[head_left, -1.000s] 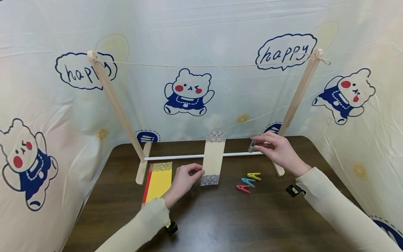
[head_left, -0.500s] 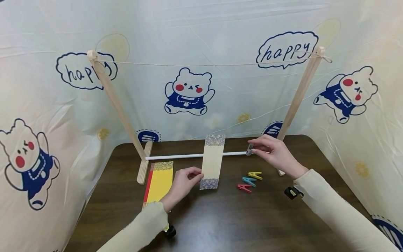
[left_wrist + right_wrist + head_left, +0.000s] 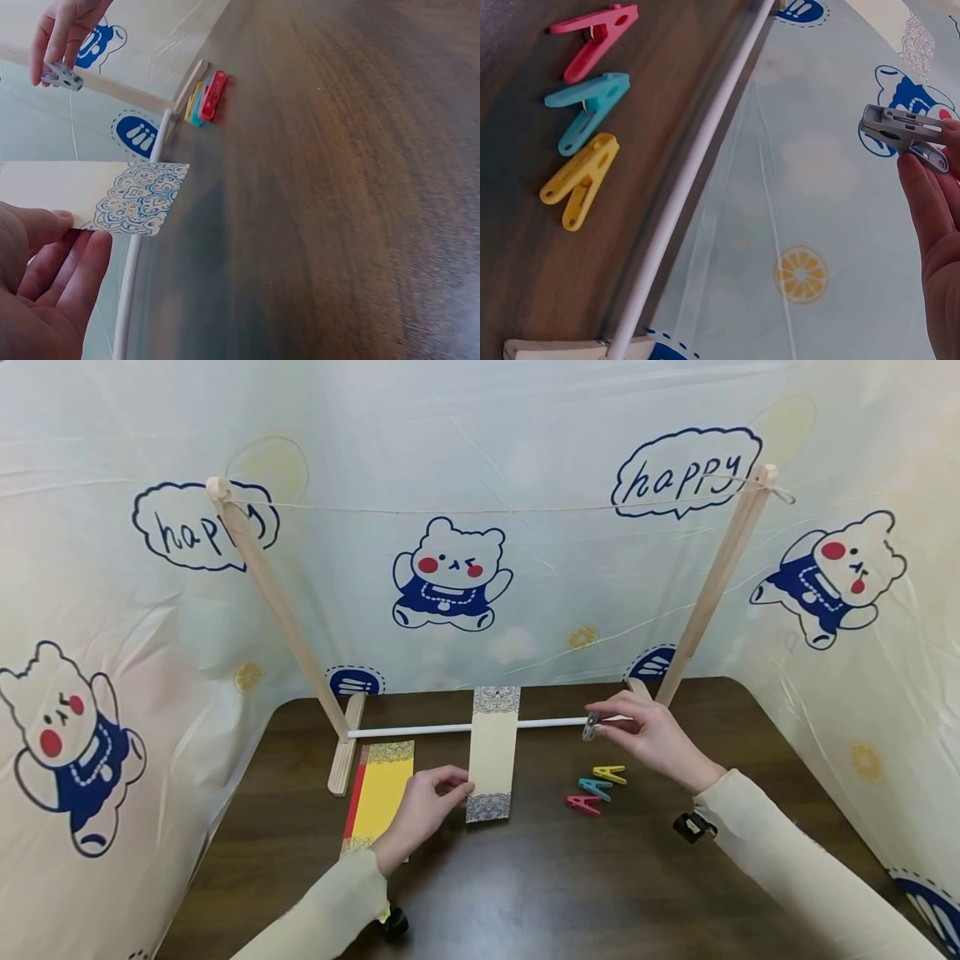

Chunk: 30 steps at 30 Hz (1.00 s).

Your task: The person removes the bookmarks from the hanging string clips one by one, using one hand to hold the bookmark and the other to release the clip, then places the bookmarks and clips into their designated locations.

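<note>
My left hand (image 3: 422, 810) pinches the left edge of a cream card (image 3: 492, 752) with blue-grey patterned ends, near its lower end. The left wrist view shows the thumb on top of the card (image 3: 139, 196) and the fingers beneath. In my right hand (image 3: 648, 731) a grey clothespin (image 3: 590, 727) is held between thumb and fingers, to the right of the card and apart from it. The right wrist view shows this clothespin (image 3: 900, 127) with its gripping end pointing away from the fingers. A red clothespin (image 3: 583, 804), a blue one and a yellow clothespin (image 3: 608, 773) lie on the table.
A yellow card (image 3: 382, 793) with a red edge lies at left, partly behind my left forearm. Two wooden posts carry a string (image 3: 465, 511) stretched high across the back. A white rod (image 3: 412, 731) joins their bases. A printed curtain hangs behind the table (image 3: 570, 893).
The cream card and my left hand have shifted slightly left and down. My right hand has moved a little left and down with the grey clothespin.
</note>
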{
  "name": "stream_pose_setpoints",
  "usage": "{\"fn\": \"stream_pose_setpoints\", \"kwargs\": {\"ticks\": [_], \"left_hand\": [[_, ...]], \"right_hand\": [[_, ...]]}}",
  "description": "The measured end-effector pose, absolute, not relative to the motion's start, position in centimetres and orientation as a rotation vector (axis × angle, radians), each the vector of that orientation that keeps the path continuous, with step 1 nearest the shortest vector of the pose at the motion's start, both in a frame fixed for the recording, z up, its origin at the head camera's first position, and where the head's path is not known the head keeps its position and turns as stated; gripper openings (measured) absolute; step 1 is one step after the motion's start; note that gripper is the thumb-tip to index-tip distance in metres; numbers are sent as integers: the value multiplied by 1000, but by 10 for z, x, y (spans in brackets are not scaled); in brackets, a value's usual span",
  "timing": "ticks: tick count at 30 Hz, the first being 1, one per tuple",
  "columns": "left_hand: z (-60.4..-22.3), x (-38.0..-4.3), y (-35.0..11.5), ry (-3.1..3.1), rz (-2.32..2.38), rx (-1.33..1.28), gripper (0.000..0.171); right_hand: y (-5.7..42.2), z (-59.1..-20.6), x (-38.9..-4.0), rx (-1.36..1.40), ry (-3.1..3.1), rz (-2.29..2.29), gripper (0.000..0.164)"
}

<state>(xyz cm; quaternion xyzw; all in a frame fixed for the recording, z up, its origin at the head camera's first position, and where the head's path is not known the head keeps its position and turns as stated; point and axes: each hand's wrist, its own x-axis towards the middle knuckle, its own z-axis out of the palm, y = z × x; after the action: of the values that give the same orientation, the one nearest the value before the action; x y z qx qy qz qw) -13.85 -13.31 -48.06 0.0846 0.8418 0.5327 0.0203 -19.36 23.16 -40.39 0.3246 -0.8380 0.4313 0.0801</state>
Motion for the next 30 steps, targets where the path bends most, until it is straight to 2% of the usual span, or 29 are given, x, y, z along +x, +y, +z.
{"fn": "stream_pose_setpoints", "kwargs": {"ticks": [30], "left_hand": [[-495,-118,-183,2423,1778,-4,17]], "right_hand": [[215,-453,-182,959,-2629,1313,34]]}}
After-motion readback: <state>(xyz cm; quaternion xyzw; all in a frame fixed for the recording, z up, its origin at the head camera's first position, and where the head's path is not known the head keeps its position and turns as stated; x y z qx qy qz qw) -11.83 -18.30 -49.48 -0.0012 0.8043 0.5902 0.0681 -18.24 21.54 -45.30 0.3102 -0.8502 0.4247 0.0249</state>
